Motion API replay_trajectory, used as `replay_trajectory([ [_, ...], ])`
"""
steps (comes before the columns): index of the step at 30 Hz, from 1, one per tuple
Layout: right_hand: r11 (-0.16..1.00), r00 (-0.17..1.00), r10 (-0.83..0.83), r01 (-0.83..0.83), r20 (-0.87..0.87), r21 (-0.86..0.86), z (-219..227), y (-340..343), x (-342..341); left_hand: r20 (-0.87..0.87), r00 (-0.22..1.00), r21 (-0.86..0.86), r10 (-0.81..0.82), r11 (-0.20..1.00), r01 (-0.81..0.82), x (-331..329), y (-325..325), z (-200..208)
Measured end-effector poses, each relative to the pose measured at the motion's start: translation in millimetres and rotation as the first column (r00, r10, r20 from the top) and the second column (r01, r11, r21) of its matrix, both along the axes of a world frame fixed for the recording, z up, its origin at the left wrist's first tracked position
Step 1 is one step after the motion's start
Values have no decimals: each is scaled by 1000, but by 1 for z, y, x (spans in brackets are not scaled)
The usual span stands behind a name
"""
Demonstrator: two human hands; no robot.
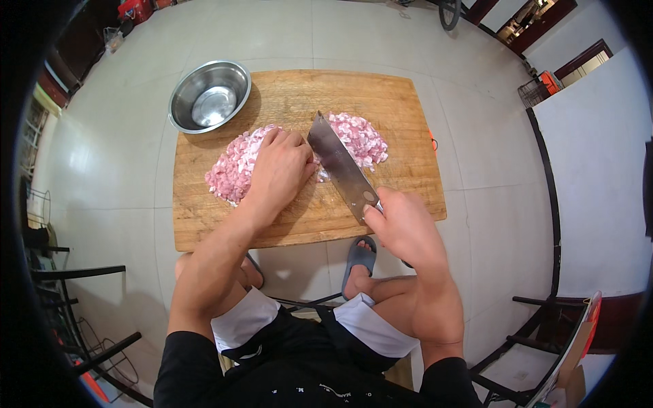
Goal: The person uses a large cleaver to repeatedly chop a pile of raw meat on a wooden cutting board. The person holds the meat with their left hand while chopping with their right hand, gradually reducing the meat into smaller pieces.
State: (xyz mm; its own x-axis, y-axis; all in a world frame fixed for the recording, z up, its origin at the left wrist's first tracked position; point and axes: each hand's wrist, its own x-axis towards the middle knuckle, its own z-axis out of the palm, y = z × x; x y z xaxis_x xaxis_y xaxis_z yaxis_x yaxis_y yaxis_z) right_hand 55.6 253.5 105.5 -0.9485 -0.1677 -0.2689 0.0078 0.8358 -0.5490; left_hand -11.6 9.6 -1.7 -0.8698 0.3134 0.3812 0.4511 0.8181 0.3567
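Meat in small pink and white bits sits in two heaps on a wooden cutting board [401,95], so picture a left pile [231,166] and a smaller right pile [360,139], with a few scraps in the gap between. Left hand [282,163] is down at the right end of the left pile, fingers bent and bunched together. Can't really tell if it's pinching any meat, since the back of the hand covers most of it. Right hand [406,221] is wrapped around the handle of a wide cleaver [343,166], thumb up by the base of the blade. The blade slants from the near right toward the far left, running along the left side of the right pile. Steel bowl [185,102] sits at the board's far left corner, nothing in it. Down on the near side you've got a grey slipper [361,256] on pale floor tiles [490,149].
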Motion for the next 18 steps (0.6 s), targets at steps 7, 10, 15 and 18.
replay_trajectory([
  [7,999,999,-39,40,-25,7,3,-1,2,9,999,22,52,998,-52,5,3,-4],
  [10,999,995,31,-27,-93,35,4,0,3,-20,998,25,67,997,-66,9,3,-2],
  [15,999,990,48,-45,-131,23,-1,1,10,8,995,31,99,995,-99,11,5,-1],
  [18,998,988,57,-57,-145,1,-1,0,12,37,992,33,121,992,-122,12,7,5],
])
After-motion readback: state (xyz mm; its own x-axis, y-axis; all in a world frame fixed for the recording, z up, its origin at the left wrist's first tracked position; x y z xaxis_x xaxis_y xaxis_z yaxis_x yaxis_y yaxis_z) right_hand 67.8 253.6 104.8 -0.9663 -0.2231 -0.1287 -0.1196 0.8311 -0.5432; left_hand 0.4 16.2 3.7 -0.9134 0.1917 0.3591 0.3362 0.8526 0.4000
